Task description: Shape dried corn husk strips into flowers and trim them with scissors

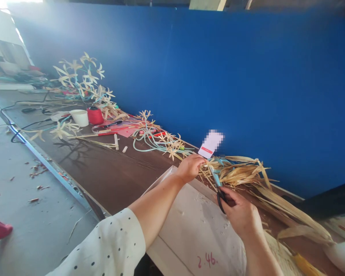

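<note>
My left hand is closed, pinching dried straw strips at the edge of a heap of straw leaves on the brown table. My right hand is closed round the black handles of scissors, whose blue blades point up into the straw just right of my left hand. Both hands work above a white board lying on the table with "2.46" written on it in red.
A blue wall runs behind the table. Further left lie several straw flowers, a red thread spool, a white cup, teal strips and a white card. Scraps litter the grey floor.
</note>
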Demonstrator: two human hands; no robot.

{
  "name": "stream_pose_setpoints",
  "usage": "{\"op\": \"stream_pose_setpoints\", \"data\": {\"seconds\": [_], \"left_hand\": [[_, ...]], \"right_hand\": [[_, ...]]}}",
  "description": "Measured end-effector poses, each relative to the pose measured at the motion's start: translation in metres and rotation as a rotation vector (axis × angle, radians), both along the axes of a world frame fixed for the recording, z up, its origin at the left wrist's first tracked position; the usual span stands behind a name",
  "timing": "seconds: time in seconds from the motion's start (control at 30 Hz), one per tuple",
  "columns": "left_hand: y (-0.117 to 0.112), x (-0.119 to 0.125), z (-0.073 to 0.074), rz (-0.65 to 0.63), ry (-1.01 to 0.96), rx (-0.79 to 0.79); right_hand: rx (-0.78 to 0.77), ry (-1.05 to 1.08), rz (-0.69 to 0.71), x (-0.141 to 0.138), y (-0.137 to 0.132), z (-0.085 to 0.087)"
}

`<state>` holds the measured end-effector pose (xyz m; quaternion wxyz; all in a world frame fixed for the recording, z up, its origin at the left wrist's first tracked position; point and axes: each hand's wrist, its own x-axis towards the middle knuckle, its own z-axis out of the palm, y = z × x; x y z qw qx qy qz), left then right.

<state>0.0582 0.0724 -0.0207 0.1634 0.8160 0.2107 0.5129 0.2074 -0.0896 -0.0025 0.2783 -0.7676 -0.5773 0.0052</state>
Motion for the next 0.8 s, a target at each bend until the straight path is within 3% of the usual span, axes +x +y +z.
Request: {"op": "stream_pose_setpoints", "data": {"seconds": [0.3, 0.8], "left_hand": [[0.002, 0.003, -0.003, -0.009, -0.006, -0.032], [0.003, 0.003, -0.004, -0.009, -0.013, -0.017]], "right_hand": [[0.016, -0.209, -0.067, -0.005, -0.003, 0.006], [0.003, -0.265, -0.085, -0.008, -0.005, 0.013]]}}
